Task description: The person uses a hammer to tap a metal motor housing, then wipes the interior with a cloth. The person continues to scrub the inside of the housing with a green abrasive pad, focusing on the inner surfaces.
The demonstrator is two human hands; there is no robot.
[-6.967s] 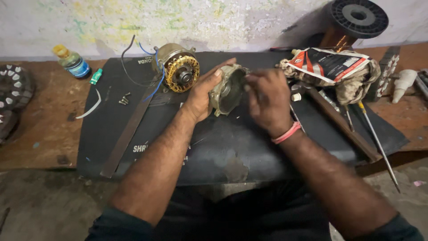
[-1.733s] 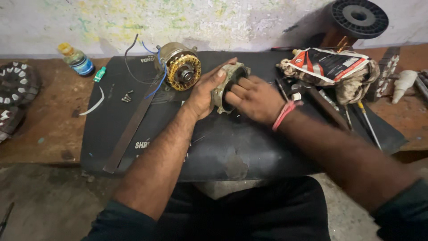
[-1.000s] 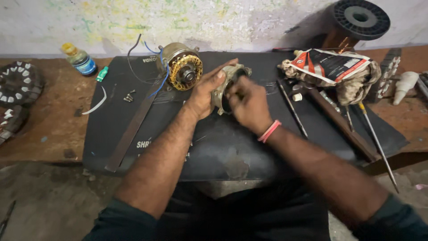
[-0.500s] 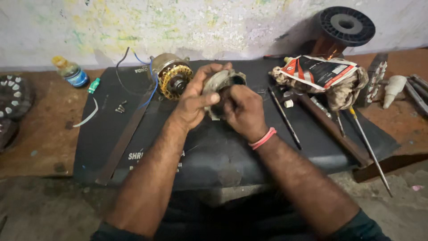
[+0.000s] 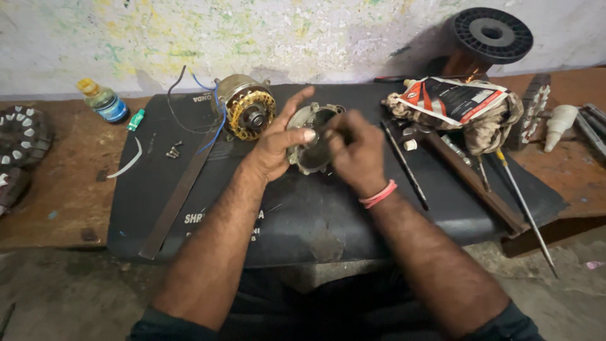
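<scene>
Arms come up from the bottom edge, one on each side, and meet in the middle over a black mat (image 5: 328,221). The left hand (image 5: 278,142) is tipped up with its fingers spread. It cups the left side of a round grey metal cover (image 5: 312,145), and its thumb lies across the front of it. The right hand (image 5: 355,151) has a pink band (image 5: 377,194) on the wrist. It is bent over the cover's right side, with its fingertips pinched together at the rim. Both hands are closed on the cover, which is tilted up just above the mat, near the middle.

Bare mat lies close to the body, so the arms have room there. On the left a long flat metal strip (image 5: 180,196) lies slanted, and its lower end reaches the mat's front edge. On the right a thin rod (image 5: 405,167) lies just beside the right hand. Past it is a long wooden stick (image 5: 476,183), and a screwdriver (image 5: 524,208) pokes out over the mat's edge.

Just behind the left hand sits a motor (image 5: 247,113) with yellow coils and blue wires. A rag bundle (image 5: 464,110) sits at the back right. The mat lies on a brown bench (image 5: 57,183). A small bottle (image 5: 104,101) stands at the back left, and a black spool (image 5: 489,35) leans against the stained wall (image 5: 252,31).
</scene>
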